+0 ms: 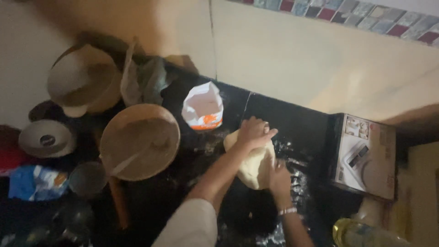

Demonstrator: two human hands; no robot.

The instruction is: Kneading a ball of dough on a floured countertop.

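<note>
Under both hands [267,153], dough [254,162] lies lengthwise toward the wall [297,68].

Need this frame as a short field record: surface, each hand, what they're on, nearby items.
surface: dark countertop, dusted with flour around the dough
left hand: palm down on the far end of the dough
right hand: against the dough's near right side; band on the wrist
dough: one pale lump, between both hands
flour bag: white, open, behind the dough
bowl: large, round, left of the dough
box: printed carton at the right
wall: cream tiles
</note>
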